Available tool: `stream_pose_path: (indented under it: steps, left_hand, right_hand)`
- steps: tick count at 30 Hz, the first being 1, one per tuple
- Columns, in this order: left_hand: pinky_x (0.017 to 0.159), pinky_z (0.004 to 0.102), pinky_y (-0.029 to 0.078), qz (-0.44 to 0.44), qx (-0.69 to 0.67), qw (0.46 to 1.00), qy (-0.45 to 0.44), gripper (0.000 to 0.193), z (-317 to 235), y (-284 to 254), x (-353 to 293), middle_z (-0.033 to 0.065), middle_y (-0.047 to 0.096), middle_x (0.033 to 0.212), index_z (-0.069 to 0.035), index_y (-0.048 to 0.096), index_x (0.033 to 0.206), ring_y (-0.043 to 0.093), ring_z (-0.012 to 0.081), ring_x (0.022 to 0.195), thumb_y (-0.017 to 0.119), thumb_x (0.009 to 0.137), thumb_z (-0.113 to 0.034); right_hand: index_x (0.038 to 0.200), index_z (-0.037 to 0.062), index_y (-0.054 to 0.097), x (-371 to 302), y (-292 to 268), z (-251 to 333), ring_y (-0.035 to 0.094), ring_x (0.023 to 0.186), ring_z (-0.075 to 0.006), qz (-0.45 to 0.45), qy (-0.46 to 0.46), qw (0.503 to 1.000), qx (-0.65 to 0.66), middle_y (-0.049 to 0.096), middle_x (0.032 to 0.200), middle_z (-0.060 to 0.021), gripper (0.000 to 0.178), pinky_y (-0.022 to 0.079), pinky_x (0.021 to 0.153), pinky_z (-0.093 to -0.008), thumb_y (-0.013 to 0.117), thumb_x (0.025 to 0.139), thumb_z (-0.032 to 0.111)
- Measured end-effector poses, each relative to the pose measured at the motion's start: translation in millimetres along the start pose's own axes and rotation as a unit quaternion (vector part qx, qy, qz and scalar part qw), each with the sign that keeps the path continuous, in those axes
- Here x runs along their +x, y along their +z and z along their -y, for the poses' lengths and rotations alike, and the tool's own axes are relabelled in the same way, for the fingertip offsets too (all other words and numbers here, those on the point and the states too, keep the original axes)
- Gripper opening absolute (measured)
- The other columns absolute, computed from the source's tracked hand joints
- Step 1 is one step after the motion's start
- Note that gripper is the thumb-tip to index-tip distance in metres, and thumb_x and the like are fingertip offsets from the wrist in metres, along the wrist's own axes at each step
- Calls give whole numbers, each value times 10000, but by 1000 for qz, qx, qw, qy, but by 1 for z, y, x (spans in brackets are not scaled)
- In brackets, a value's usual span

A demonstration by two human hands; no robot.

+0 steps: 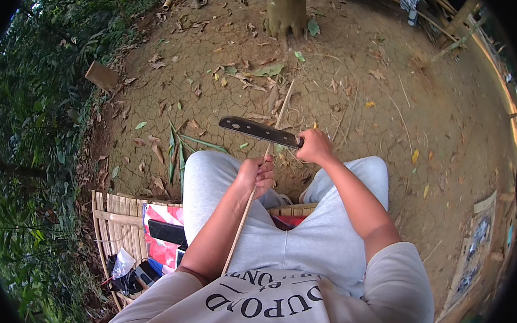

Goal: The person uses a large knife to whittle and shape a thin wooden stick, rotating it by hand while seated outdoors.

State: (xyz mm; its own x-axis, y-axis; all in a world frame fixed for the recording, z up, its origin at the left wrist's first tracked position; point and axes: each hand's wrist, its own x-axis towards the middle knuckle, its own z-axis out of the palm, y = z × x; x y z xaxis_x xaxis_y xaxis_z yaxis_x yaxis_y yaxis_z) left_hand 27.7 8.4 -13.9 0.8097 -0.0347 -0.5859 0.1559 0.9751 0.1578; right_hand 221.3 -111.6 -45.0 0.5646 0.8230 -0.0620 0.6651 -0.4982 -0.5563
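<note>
My right hand [315, 146] grips the handle of a wide knife [259, 130] whose dark blade has several holes along it. The blade points left and lies across a long thin pale stick [283, 111], which looks like split bamboo or cane. My left hand [257, 174] is closed round that stick below the blade, above my lap. From there the stick slants down past my left forearm toward my shirt, and its far end reaches out over the ground. Whether the blade's edge touches the stick or passes just over it, I cannot tell.
I sit on a bamboo slat bench [112, 210]. To my left lie a red and white cloth [157, 251], a dark phone [167, 233] and a black bag [125, 282]. Ahead are a tree trunk [286, 9], a brown block [101, 76], green leaves [181, 151] and cracked soil with dry leaves.
</note>
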Motion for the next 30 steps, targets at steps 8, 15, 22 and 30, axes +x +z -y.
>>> stream_pose_path:
  steps: [8, 15, 22, 30]
  left_hand:
    - [306, 205, 184, -34, 14, 999, 30, 177, -5, 5, 7, -71, 292, 551, -134, 457, 887, 244, 47, 394, 328, 1008, -125]
    - [321, 213, 192, 15, 21, 1000, -1, 165, -1, 11, 13, -79, 289, 554, -147, 452, 889, 231, 50, 407, 332, 1000, -131]
    - [302, 206, 194, 1, 11, 1000, 13, 177, 8, 15, 4, -77, 283, 542, -134, 456, 887, 226, 42, 386, 316, 990, -100]
    - [317, 224, 178, -19, 51, 998, 6, 161, 24, 15, -31, -69, 281, 560, -148, 448, 875, 218, 54, 403, 327, 974, -111]
  right_hand:
    - [748, 122, 724, 13, 9, -2, 665, 759, -367, -16, 33, 999, -27, 674, 720, -157, 169, 529, 703, -452, 692, 598, 193]
    - [797, 147, 751, 17, 0, -22, 681, 808, -345, -44, 107, 992, -51, 703, 789, -144, 185, 536, 751, -441, 703, 628, 205]
    - [827, 136, 752, 11, -14, -5, 683, 830, -340, -8, 153, 987, -49, 707, 808, -156, 205, 537, 767, -446, 668, 649, 194]
    - [802, 128, 731, -4, -12, -24, 657, 779, -386, -65, -9, 994, -90, 665, 725, -174, 237, 525, 735, -473, 683, 575, 174]
